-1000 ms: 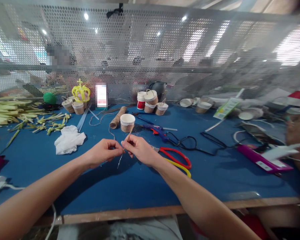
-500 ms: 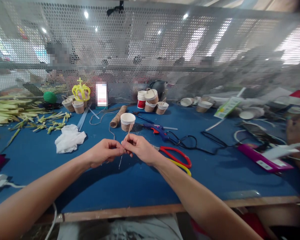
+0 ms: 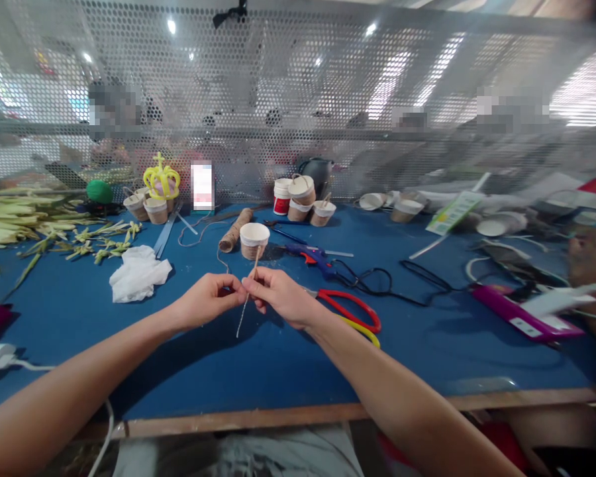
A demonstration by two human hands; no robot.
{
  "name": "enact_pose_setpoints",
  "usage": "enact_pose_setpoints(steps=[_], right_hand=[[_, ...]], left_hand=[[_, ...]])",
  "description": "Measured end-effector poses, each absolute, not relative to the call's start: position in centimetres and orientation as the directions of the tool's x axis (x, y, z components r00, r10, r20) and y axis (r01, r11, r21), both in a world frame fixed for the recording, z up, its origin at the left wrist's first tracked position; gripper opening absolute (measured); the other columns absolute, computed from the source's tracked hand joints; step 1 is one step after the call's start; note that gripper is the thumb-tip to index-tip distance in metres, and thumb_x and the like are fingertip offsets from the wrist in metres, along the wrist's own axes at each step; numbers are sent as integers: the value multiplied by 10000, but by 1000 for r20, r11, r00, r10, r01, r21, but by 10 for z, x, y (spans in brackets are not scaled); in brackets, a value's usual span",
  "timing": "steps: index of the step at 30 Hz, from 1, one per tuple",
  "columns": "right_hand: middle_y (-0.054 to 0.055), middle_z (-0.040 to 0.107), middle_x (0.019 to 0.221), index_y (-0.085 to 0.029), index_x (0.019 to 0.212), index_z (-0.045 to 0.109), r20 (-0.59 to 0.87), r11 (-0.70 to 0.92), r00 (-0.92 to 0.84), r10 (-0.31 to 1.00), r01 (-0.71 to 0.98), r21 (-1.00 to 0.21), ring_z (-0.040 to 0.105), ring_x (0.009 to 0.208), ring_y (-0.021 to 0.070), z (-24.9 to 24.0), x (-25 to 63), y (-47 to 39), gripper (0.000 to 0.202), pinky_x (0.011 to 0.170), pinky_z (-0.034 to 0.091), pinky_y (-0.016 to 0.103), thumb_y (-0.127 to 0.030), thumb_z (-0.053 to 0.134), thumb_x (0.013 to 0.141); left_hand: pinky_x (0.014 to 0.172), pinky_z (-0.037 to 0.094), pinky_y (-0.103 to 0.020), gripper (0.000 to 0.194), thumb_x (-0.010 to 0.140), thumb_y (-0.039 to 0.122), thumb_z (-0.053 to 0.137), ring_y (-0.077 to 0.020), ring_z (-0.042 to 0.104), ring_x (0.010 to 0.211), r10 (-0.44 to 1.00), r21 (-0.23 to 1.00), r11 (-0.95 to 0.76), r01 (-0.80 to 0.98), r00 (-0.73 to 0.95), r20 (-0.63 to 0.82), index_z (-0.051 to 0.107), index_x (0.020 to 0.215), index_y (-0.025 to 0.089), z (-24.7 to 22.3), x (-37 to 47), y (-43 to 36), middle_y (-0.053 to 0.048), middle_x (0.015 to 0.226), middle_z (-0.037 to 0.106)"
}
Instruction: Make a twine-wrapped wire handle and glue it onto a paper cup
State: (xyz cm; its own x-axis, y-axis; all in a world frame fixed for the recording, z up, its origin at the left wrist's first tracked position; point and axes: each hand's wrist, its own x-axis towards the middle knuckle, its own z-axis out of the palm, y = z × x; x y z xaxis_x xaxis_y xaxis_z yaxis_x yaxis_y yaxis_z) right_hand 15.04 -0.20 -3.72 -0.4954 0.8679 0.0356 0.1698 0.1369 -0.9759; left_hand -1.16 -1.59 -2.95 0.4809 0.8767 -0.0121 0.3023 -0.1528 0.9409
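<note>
Between my hands, a thin twisted length of twine (image 3: 242, 318) runs at a slant, tan at the top and paler towards its lower end. My right hand (image 3: 283, 298) pinches it near the middle between thumb and fingers. Thumb and forefinger of my left hand (image 3: 211, 301) are closed at the same spot, against the right fingertips; the exact contact there is partly hidden. Just beyond stands a small twine-wrapped cup (image 3: 253, 242) with a white rim. A roll of brown twine (image 3: 236, 230) lies to its left, with a loose strand trailing from it.
Scissors (image 3: 350, 311) with red and yellow handles lie beside my right forearm. A blue glue gun (image 3: 310, 259) and its black cable are behind them. Crumpled white tissue (image 3: 140, 273) lies left. More wrapped cups (image 3: 300, 207) and a yellow crown (image 3: 161, 177) stand along the mesh panel.
My left fingertips have risen slightly, and more of the twine's lower part shows below the hands. The right hand has barely moved.
</note>
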Motion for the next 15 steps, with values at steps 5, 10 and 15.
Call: enact_pose_setpoints(steps=[5, 10, 15], right_hand=[[-54, 432, 484, -162, 663, 452, 69, 212, -438, 896, 287, -934, 406, 417, 63, -33, 150, -3, 233, 427, 333, 203, -360, 489, 782], [-45, 449, 476, -164, 640, 465, 129, 304, -403, 906, 409, -860, 419, 425, 77, -28, 149, -5, 227, 432, 320, 215, -339, 480, 785], [-30, 481, 523, -158, 621, 473, 171, 334, -374, 912, 432, -838, 422, 455, 76, -28, 146, -8, 226, 451, 325, 221, -318, 489, 780]], left_hand=[[430, 213, -182, 166, 706, 279, 502, -49, 285, 468, 898, 935, -125, 332, 439, -36, 487, 628, 134, -27, -10, -18, 61, 521, 390], [428, 207, -186, 166, 683, 285, 527, -45, 292, 453, 905, 947, -68, 314, 419, -74, 502, 626, 131, -27, -9, -19, 62, 514, 408], [438, 226, -180, 159, 655, 263, 561, -45, 335, 478, 917, 954, -80, 290, 395, -44, 506, 601, 124, -32, -8, -19, 48, 541, 454]])
